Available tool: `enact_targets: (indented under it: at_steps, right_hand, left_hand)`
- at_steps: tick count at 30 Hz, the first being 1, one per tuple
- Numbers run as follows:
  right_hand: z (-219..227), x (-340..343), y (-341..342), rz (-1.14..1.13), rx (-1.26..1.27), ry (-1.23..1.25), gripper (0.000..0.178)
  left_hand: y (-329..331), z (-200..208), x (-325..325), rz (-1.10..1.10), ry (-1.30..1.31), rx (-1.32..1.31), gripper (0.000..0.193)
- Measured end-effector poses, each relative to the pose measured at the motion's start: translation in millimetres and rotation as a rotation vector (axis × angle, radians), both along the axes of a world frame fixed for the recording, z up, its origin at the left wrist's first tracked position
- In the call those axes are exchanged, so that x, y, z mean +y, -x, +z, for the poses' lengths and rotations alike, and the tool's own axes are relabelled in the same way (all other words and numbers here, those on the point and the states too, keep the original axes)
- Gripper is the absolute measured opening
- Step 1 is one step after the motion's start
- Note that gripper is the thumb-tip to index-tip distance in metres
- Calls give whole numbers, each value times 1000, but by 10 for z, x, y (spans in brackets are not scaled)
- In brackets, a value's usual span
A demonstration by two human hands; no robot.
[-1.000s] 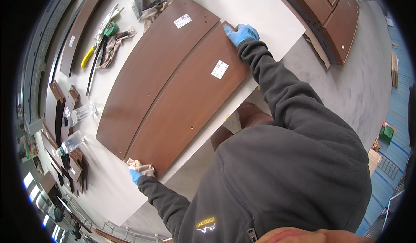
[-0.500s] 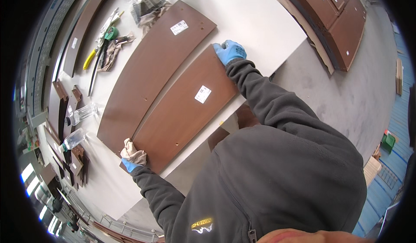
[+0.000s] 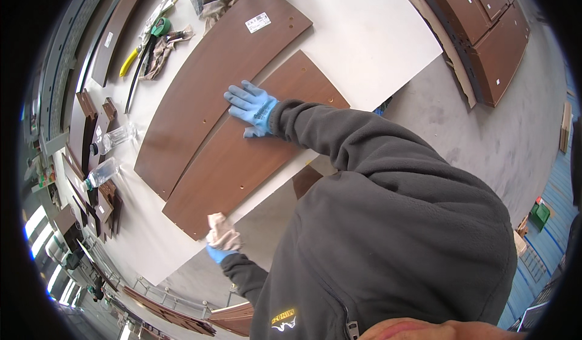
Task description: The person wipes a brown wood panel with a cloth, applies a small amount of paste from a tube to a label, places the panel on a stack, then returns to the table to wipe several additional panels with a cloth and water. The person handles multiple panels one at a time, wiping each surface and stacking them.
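Note:
My left hand (image 3: 219,253), in a blue glove, is closed on a crumpled beige cloth (image 3: 224,233) beside the near left end of a brown panel (image 3: 209,179). That panel lies flat on a white table, tapered, with small holes near its edges. My right hand (image 3: 253,109), also gloved in blue, rests over the panel's far edge with its fingers spread and nothing in them. Its fingertips reach toward a second, larger brown panel (image 3: 182,115) with a white label (image 3: 257,23). A narrow gap separates the two panels. My right sleeve hides part of the nearer one.
On the white table (image 3: 139,225) lie a yellow-handled tool (image 3: 129,62), a green tape roll (image 3: 160,26) and rags. Two clear bottles (image 3: 103,173) lie near brown strips at the left. Stacked brown panels (image 3: 494,55) stand at the right, beyond the table edge.
My right hand has left the panel's right end and moved left to its far edge, fingers now spread. The left hand, still holding the cloth, has moved nearer to me, off the panel's corner.

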State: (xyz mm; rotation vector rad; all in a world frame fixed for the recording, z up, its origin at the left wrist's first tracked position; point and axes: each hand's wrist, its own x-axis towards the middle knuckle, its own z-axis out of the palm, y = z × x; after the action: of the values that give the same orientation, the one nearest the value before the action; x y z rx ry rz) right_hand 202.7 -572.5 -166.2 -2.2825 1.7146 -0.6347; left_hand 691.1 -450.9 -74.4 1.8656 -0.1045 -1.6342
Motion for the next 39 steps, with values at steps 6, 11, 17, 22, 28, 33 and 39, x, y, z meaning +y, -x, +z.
enact_targets:
  at_steps: [6, 11, 17, 22, 28, 33, 39]
  right_hand:
    - [192, 395, 478, 0, -212, 158, 68]
    - [719, 1010, 638, -83, -1016, -391, 65]
    - [1190, 1344, 1331, 146, -2206, -811, 94]
    - [1371, 1469, 1680, -156, -2244, -773, 54]
    - [1363, 1551, 2108, -720, -2041, -399, 19]
    - [613, 1663, 1961, -371, -818, 89, 20]
    - [-690, 1668, 2449, -110, -60, 203, 71]
  left_hand:
    - [1138, -21, 482, -12, 231, -61, 54]
    - [2824, 663, 151, -181, 784, -285, 62]
    - [4315, 975, -287, -406, 821, 246, 28]
    - [4776, 870, -188, -287, 435, 951, 69]
    - [4419, 421, -217, -428, 619, 540, 68]
    - [3838, 34, -214, -377, 416, 226, 61]
    - [3616, -278, -39, -432, 332, 18, 51]
